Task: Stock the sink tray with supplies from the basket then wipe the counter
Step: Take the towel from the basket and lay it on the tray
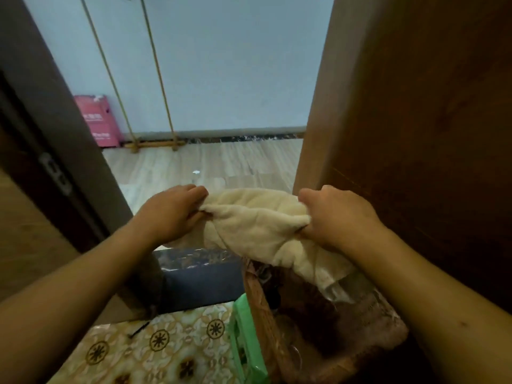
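Cream-coloured fluffy cloth (pixel 257 225) — held up in the air between my two hands, stretched sideways, its lower right part drooping down toward the brown woven basket (pixel 340 353) below it. The fabric is bunched and folded, with a ridge running across the middle.

My left hand (pixel 173 210) grips the cloth's left end, fingers curled closed around a gathered corner, thumb on the near side. My right hand (pixel 335 217) pinches the right end, fingers folded tight over the fabric, knuckles up. Both forearms are bare and reach forward from the bottom corners of the view.

The basket sits low at right, under my right forearm. Its inside is dark and blurred; I can make out something clear and glassy (pixel 346 289) near the hanging edge of the cloth, but cannot tell what it is. Touching the basket's left side — a pale green plastic piece (pixel 243 339), upright on its edge.

Left of that, a surface with a beige and gold floral pattern (pixel 155 345), a small dark thin object (pixel 140 328) lying on it. Beyond it, a dark marbled step or ledge (pixel 199 273).

Further out: a brown wooden door (pixel 415 120) fills the right side, a dark wooden door frame (pixel 55 134) the left, with a metal strike plate (pixel 55 173) set in it. Through the opening, pale wood-look flooring (pixel 207 164), a grey-blue wall (pixel 221 65), a pink cardboard box (pixel 99 120) against the wall, and a light wooden stand with two slanted poles (pixel 155 79) beside the box.
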The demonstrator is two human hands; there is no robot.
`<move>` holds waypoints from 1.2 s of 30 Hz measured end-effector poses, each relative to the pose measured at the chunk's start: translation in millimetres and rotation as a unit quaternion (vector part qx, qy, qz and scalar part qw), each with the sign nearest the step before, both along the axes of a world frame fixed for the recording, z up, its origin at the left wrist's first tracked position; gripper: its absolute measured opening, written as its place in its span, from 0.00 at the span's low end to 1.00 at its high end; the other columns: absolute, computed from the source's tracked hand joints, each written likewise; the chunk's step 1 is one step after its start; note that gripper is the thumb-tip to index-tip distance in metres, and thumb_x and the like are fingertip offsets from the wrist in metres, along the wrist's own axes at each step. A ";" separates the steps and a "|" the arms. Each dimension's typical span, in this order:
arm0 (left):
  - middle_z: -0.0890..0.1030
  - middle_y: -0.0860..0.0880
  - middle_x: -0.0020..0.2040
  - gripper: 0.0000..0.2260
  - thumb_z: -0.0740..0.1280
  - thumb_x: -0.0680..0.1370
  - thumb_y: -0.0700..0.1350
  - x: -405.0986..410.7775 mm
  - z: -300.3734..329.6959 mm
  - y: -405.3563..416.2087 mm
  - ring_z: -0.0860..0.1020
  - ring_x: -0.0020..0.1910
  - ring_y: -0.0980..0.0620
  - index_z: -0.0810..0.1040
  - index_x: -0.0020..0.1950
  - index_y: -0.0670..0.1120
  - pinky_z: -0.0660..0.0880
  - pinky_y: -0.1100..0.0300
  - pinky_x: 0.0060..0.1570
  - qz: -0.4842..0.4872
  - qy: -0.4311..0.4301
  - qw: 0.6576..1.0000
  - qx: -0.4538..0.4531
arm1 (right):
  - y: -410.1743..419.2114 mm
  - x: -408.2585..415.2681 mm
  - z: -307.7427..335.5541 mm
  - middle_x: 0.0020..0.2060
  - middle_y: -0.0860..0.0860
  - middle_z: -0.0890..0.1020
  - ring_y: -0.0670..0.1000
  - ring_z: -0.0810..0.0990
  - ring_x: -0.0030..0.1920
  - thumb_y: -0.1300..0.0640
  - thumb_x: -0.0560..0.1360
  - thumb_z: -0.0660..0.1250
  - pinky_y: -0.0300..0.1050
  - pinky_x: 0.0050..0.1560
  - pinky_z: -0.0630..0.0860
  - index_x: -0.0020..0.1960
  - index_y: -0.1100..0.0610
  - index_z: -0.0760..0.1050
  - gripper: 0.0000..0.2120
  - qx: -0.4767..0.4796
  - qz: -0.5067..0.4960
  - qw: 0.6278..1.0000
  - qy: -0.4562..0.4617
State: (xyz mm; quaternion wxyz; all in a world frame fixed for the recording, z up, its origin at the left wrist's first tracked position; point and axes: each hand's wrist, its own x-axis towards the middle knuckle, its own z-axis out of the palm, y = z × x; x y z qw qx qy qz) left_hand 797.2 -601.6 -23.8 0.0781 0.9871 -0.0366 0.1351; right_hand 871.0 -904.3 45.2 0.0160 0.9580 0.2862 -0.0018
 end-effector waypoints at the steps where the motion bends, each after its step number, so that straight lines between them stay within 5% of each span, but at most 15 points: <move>1: 0.76 0.53 0.45 0.10 0.64 0.78 0.58 -19.7 3.5 17.0 0.75 0.40 0.54 0.73 0.52 0.53 0.75 0.56 0.39 0.020 0.001 1.000 -0.006 | 19.6 -3.2 -1.1 0.39 0.46 0.68 0.47 0.68 0.34 0.38 0.72 0.70 0.42 0.29 0.61 0.55 0.43 0.67 0.18 0.005 0.031 1.000 -0.001; 15: 0.81 0.53 0.48 0.11 0.67 0.76 0.59 -356.7 -0.6 237.7 0.78 0.45 0.50 0.78 0.53 0.54 0.71 0.56 0.39 0.364 0.015 0.931 -0.035 | 359.8 -162.6 -23.4 0.53 0.48 0.79 0.48 0.75 0.45 0.33 0.71 0.70 0.52 0.54 0.77 0.64 0.44 0.71 0.27 0.027 0.377 0.925 0.033; 21: 0.78 0.55 0.44 0.10 0.68 0.75 0.60 -497.0 -5.9 321.1 0.79 0.45 0.48 0.74 0.49 0.57 0.67 0.57 0.38 0.454 0.018 0.889 -0.058 | 498.3 -273.4 -36.2 0.52 0.47 0.81 0.51 0.80 0.47 0.35 0.70 0.71 0.51 0.48 0.79 0.64 0.43 0.71 0.26 -0.004 0.449 0.892 0.049; 27: 0.81 0.54 0.48 0.12 0.67 0.75 0.62 -609.9 -13.1 404.3 0.77 0.44 0.52 0.76 0.52 0.57 0.73 0.55 0.42 0.535 0.037 0.841 -0.068 | 616.3 -369.5 -50.0 0.53 0.50 0.80 0.54 0.79 0.48 0.36 0.70 0.69 0.48 0.42 0.73 0.63 0.45 0.71 0.26 -0.025 0.515 0.853 0.080; 36: 0.79 0.57 0.48 0.10 0.66 0.74 0.63 -674.0 -26.7 492.1 0.74 0.42 0.55 0.74 0.51 0.61 0.68 0.59 0.42 0.635 0.041 0.767 -0.080 | 738.9 -432.7 -68.9 0.52 0.53 0.77 0.59 0.79 0.48 0.41 0.76 0.63 0.48 0.40 0.69 0.61 0.48 0.67 0.18 -0.024 0.591 0.804 0.067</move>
